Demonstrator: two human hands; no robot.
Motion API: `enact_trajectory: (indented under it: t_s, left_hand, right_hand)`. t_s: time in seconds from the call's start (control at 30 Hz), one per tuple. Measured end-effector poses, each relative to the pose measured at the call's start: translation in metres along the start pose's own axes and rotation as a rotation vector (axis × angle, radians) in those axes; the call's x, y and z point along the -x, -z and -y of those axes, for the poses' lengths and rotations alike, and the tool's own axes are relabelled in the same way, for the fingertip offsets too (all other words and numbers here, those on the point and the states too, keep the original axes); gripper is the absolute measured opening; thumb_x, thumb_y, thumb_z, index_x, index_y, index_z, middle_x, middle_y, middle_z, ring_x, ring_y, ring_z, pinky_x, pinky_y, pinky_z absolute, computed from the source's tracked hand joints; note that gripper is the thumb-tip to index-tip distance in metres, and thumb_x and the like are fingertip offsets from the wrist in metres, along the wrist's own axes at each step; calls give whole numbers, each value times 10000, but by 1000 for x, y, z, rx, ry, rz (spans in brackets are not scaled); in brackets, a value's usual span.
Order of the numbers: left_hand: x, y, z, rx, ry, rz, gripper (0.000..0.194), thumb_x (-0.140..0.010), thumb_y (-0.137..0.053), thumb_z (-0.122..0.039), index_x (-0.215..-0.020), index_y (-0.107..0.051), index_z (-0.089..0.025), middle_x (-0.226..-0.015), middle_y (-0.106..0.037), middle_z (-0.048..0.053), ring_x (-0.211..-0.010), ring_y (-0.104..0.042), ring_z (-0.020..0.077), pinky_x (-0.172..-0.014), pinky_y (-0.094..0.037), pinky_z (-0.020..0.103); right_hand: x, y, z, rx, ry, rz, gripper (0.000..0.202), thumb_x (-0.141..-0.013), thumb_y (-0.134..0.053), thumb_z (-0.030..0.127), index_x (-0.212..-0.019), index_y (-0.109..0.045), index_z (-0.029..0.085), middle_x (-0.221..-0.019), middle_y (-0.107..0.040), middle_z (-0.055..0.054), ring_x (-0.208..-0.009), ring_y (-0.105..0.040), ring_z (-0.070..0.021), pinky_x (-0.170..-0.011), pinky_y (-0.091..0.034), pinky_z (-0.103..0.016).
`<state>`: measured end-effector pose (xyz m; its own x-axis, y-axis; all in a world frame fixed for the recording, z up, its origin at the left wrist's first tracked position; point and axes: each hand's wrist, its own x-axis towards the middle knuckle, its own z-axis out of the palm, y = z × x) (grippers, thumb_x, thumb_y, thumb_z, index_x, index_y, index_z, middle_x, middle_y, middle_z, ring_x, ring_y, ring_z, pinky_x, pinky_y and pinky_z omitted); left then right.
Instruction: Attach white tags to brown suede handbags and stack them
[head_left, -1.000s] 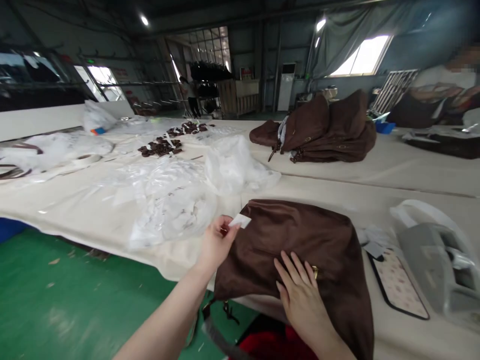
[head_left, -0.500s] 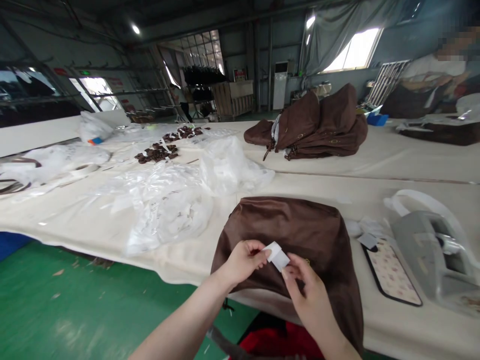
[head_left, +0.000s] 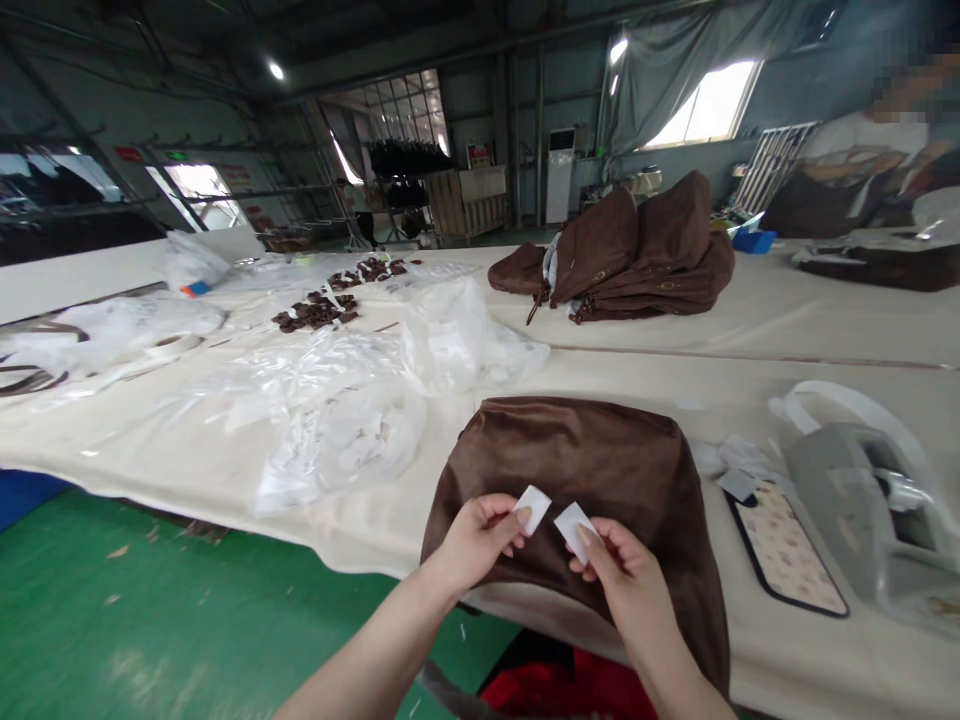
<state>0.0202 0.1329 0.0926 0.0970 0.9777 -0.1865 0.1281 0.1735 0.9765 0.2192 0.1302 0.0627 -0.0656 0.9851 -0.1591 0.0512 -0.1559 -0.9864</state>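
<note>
Between the thumb and fingers of my left hand [head_left: 484, 535] is a small white paper square [head_left: 533, 508]. My right hand [head_left: 619, 560] pinches a second white paper square [head_left: 573, 530], tilted towards the first, with a narrow gap separating them. Both hands are above a dark brown bag [head_left: 577, 440] lying flat at the table's front edge. A strip of pale lining shows along the bag's near side. What is printed on the squares, if anything, cannot be made out.
A phone in a patterned case [head_left: 787, 550] and a grey tape dispenser [head_left: 847, 480] lie at the right. Clear plastic bags [head_left: 345, 420] spread at the left. Stacked brown bags [head_left: 637, 255] and bundled brown straps [head_left: 315, 311] sit farther back. Another person [head_left: 855, 160] stands at far right.
The two white squares were together between my hands; now they are apart, one in each hand. My hands have moved slightly away from each other.
</note>
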Motion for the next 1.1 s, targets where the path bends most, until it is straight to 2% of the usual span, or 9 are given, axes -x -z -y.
enact_trajectory:
  t_s: [0.23, 0.33, 0.47, 0.57, 0.67, 0.73, 0.87, 1.03, 1.1]
  left_hand:
    - [3, -37, -15, -291, -179, 148, 315, -852, -570, -364, -627, -617, -150, -607, -541, 2, -592, -477, 113, -568, -359, 215]
    - [-1, -49, -16, -371, -232, 164, 293, -858, -556, -316, -615, -603, -159, -620, -534, -2, -608, -475, 117, -582, -351, 217]
    - [-7, -50, -16, -409, -261, 121, 299, -868, -539, -331, -627, -601, -166, -647, -549, 7, -625, -495, 129, -589, -351, 222]
    - [-10, -45, -15, -387, -238, 78, 267, -850, -556, -337, -657, -627, -167, -656, -565, 12, -614, -496, 133, -577, -352, 224]
    - [-11, -38, -9, -319, -212, 30, 217, -814, -593, -333, -690, -644, -163, -669, -574, 11, -618, -500, 133, -576, -364, 221]
    - [-11, -35, -3, -249, -161, 17, 226, -802, -602, -354, -700, -638, -156, -650, -562, 5, -601, -491, 128, -563, -370, 218]
    - [-6, -34, 6, -133, -38, 6, 302, -800, -603, -427, -701, -624, -142, -613, -532, -6, -566, -462, 112, -537, -373, 212]
    - [6, -46, 4, -52, -10, 72, 338, -817, -605, -441, -688, -636, -130, -645, -569, 10, -594, -487, 108, -567, -385, 210]
    - [10, -50, 2, -71, -31, 110, 332, -840, -588, -424, -700, -646, -128, -654, -576, 11, -601, -491, 105, -579, -386, 208]
  right_hand:
    - [16, 5, 12, -81, 39, 39, 433, -823, -573, 599, -839, -654, 174, -651, -642, -19, -573, -577, -150, -545, -469, -241]
    - [19, 22, 14, -2, 54, -7, 412, -818, -585, 586, -807, -650, 180, -618, -623, -9, -558, -569, -151, -534, -459, -241]
    - [-1, 87, 17, 224, 99, -349, 421, -821, -544, 591, -874, -668, 193, -632, -640, -16, -587, -591, -189, -581, -472, -283]
    - [-34, 150, 16, 639, 70, -624, 418, -831, -506, 550, -937, -689, 189, -709, -679, -56, -665, -627, -240, -634, -470, -332]
    - [-60, 194, 14, 922, -8, -672, 433, -837, -467, 465, -1031, -685, 145, -855, -700, -132, -748, -645, -280, -655, -472, -364]
    - [-63, 202, 16, 998, -10, -728, 492, -825, -459, 424, -1146, -642, 98, -1046, -662, -207, -836, -642, -318, -702, -476, -410]
    - [-37, 165, 27, 917, 116, -790, 456, -834, -466, 458, -1128, -643, 158, -987, -667, -150, -778, -631, -284, -729, -484, -414]
    - [8, 72, 26, 374, 103, -51, 419, -795, -584, 555, -1014, -667, 208, -819, -671, -43, -632, -589, -166, -575, -478, -262]
    - [16, 45, 17, 239, 76, 134, 397, -807, -594, 542, -986, -670, 196, -786, -656, -33, -610, -560, -145, -528, -441, -231]
